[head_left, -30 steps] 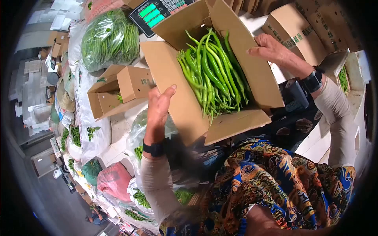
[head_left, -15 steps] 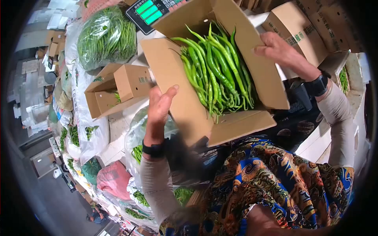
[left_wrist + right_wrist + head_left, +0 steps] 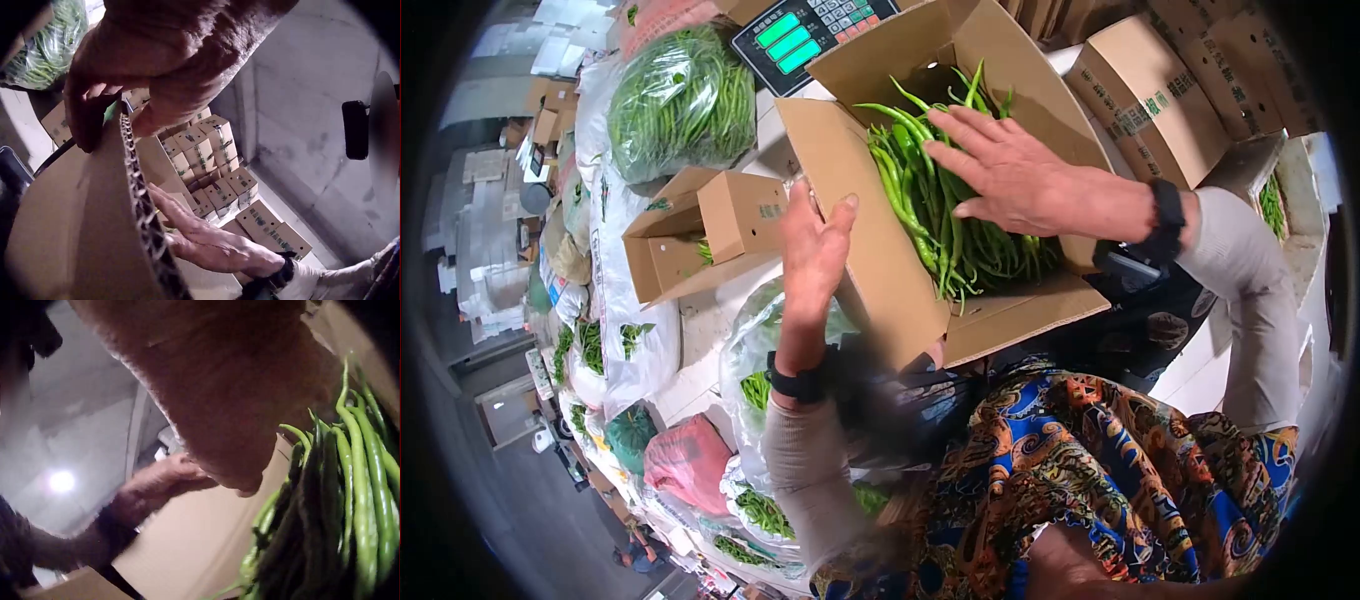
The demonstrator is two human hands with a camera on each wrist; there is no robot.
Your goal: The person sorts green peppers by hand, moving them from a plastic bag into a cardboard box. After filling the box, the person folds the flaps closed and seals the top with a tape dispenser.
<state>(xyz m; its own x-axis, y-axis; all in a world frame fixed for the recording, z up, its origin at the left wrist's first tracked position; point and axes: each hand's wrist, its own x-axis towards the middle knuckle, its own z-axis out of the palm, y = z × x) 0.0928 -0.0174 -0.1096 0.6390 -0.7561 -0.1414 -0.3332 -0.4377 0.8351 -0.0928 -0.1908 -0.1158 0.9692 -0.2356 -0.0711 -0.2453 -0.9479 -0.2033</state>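
Note:
An open cardboard box (image 3: 835,170) with its flaps spread holds a heap of long green chili peppers (image 3: 910,200), tilted in front of the person. My left hand (image 3: 812,250) grips the box's left flap; in the left wrist view the thumb and fingers straddle the corrugated edge of the cardboard (image 3: 69,200). Fingers extended, my right hand (image 3: 1025,185) lies over the upper part of the peppers inside the box and hides some of them. From the right wrist view, the peppers (image 3: 362,487) hang close beside that hand, several in its shadow.
A scale with a green lit display (image 3: 790,45) stands behind the box. To the left are a clear bag of green peppers (image 3: 680,105), a smaller open box (image 3: 675,240) and a red sack (image 3: 688,460). Closed cartons (image 3: 1150,95) are stacked at the right.
My right hand has left the box's right flap and moved left onto the peppers. The left hand stays on the left flap, and the box has shifted slightly right.

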